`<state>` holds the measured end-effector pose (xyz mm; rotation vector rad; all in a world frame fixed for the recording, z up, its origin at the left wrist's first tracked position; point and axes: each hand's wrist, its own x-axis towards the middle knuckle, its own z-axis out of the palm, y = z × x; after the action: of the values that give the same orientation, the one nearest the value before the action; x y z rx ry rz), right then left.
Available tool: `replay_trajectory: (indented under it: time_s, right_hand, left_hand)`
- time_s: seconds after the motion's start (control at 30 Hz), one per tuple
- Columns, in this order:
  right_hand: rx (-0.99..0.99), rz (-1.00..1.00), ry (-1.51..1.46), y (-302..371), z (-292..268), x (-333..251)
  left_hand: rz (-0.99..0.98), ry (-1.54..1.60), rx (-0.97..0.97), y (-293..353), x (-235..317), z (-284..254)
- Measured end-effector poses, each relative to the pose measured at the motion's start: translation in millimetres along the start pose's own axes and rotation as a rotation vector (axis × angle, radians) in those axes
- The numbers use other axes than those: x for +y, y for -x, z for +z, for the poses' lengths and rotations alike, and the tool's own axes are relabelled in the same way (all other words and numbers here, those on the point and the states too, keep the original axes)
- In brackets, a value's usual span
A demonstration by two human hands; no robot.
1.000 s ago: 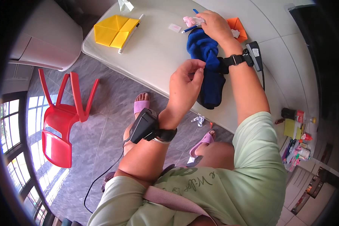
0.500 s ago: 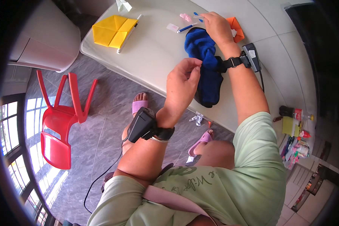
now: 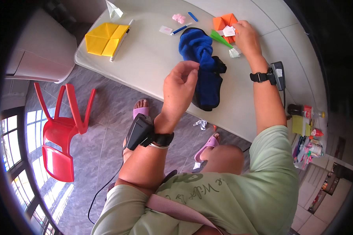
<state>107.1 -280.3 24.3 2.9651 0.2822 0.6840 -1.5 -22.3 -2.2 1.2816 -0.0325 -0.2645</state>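
My left hand (image 3: 179, 83) hovers over the near table edge, thumb and fingertips pinched together; whatever may be between them is too small to see. Just right of its fingertips lies a blue cloth piece with black trim (image 3: 208, 86), bunched at its far end. My right hand (image 3: 248, 41) is farther back with curled fingers, at the right edge of an orange folded paper (image 3: 224, 20). A small white paper piece (image 3: 228, 31) is by those fingertips; whether they grip it cannot be made out. A green pointed paper (image 3: 221, 38) and a small pleated whitish piece (image 3: 234, 52) lie close by.
Farther left on the white table (image 3: 145, 51) are a yellow folded paper (image 3: 105, 38), a white stick (image 3: 121, 43) and a white folded paper (image 3: 113, 10). A blue pen (image 3: 180, 29) and pink shape (image 3: 179, 18) lie behind the cloth. A red chair (image 3: 60, 133) stands on the floor.
My right hand has moved right and back from beyond the blue cloth to the orange paper, uncovering the green paper. My left hand keeps its pinch. The view has shifted slightly.
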Motion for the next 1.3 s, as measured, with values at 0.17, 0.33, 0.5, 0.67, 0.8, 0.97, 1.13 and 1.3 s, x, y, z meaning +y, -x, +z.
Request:
replay_trajectory:
  time_s: [0.17, 0.33, 0.5, 0.67, 0.8, 0.97, 1.13, 1.3]
  right_hand:
    - [0.169, -0.147, -0.213, -16, -12, -57]
    - [0.053, -0.195, -0.574, -39, 30, -124]
    - [-0.014, -0.164, -0.484, -52, 53, -142]
    - [-0.194, -0.103, -0.41, -60, 48, -150]
    - [-0.144, -0.039, -0.595, -58, 50, -152]
    - [-0.093, -0.032, -0.752, -49, 50, -151]
    - [0.084, 0.157, -0.854, -32, 23, -107]
    - [0.167, 0.354, -0.63, -24, 4, -34]
  left_hand:
    - [0.002, -0.026, 0.019, 1, 3, 0]
    - [-0.004, -0.054, 0.02, -1, 0, 3]
    - [-0.036, -0.077, 0.019, -2, 9, 0]
    - [0.017, -0.085, 0.031, -1, 6, -5]
    - [-0.021, -0.042, 0.027, 0, 10, -5]
    - [0.015, -0.044, 0.03, 0, 9, -7]
    - [0.014, -0.05, 0.042, 2, 13, -5]
    - [0.022, -0.049, 0.029, 0, 9, -4]
